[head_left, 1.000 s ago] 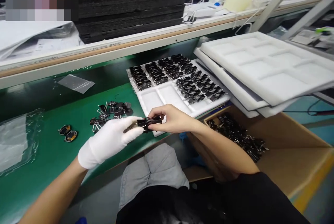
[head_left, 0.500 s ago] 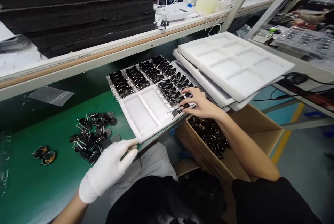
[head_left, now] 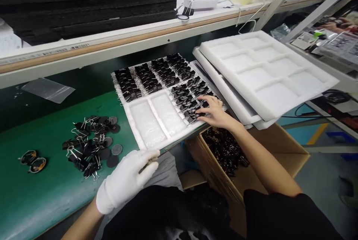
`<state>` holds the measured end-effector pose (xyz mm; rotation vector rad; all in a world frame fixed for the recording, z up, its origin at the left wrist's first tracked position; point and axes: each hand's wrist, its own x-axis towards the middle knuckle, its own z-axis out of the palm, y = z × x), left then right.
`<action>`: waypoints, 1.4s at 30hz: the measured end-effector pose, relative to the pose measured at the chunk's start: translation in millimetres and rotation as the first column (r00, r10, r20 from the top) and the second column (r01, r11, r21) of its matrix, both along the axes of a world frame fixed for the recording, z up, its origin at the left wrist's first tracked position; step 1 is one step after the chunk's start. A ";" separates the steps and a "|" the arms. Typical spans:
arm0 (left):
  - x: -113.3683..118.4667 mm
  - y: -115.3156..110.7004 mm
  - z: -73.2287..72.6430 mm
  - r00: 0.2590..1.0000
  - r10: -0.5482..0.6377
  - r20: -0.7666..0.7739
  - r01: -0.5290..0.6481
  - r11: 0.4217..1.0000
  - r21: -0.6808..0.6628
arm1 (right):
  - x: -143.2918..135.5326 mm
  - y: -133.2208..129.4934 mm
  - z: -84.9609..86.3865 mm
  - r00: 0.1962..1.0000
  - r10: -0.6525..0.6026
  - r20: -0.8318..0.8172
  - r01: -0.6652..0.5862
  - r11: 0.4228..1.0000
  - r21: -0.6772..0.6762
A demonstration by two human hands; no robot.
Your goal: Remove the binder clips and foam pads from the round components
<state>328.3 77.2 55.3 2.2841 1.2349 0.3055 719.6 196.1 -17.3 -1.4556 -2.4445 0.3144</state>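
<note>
White foam tray (head_left: 158,116) on a green tabletop (head_left: 53,120); black metal binder clips (head_left: 183,100) pack its far and right compartments. Dark clips fill part of a brown cardboard box (head_left: 282,152), partly hidden by the forearm. Bare right hand (head_left: 213,113), fingers spread, touches the near-right clips—whether it grips one is unclear. White-gloved left hand (head_left: 128,174) sits loosely parted at the tray's near edge.

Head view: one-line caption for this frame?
Bare right hand at black clips in a white tray, gloved left hand by its near edge, loose clips and discs on the green table.
</note>
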 end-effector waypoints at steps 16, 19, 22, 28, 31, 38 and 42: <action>-16.0 -50.5 -7.0 0.931 0.299 0.208 -0.324 0.941 0.100 | -10.5 -16.3 -1.4 0.992 0.108 -0.067 -0.090 0.969 0.229; -60.0 -55.0 -22.1 0.791 0.555 0.259 -0.612 0.693 0.381 | -40.8 -23.6 0.1 0.983 0.165 -0.083 -0.131 0.939 0.318; -125.5 -54.4 -39.0 0.614 0.756 0.225 -0.724 0.427 0.541 | -84.6 -31.8 4.7 0.957 0.287 -0.051 -0.253 0.905 0.343; -254.3 -44.1 -45.5 0.194 0.980 -0.045 -0.827 0.188 0.530 | -189.3 -28.7 24.7 0.792 0.608 0.058 -0.591 0.739 0.323; -279.7 -37.5 -44.0 0.162 0.973 -0.164 -0.859 0.221 0.461 | -241.7 -19.6 35.1 0.773 0.625 0.105 -0.618 0.706 0.347; -273.7 -24.8 -40.4 0.229 0.918 -0.323 -0.869 0.342 0.356 | -328.4 2.1 40.2 0.885 0.389 0.257 -0.445 0.869 0.216; -275.6 -26.2 -37.7 0.362 0.827 -0.430 -0.775 0.523 0.355 | -351.8 10.9 28.7 0.892 0.322 0.317 -0.340 0.940 0.003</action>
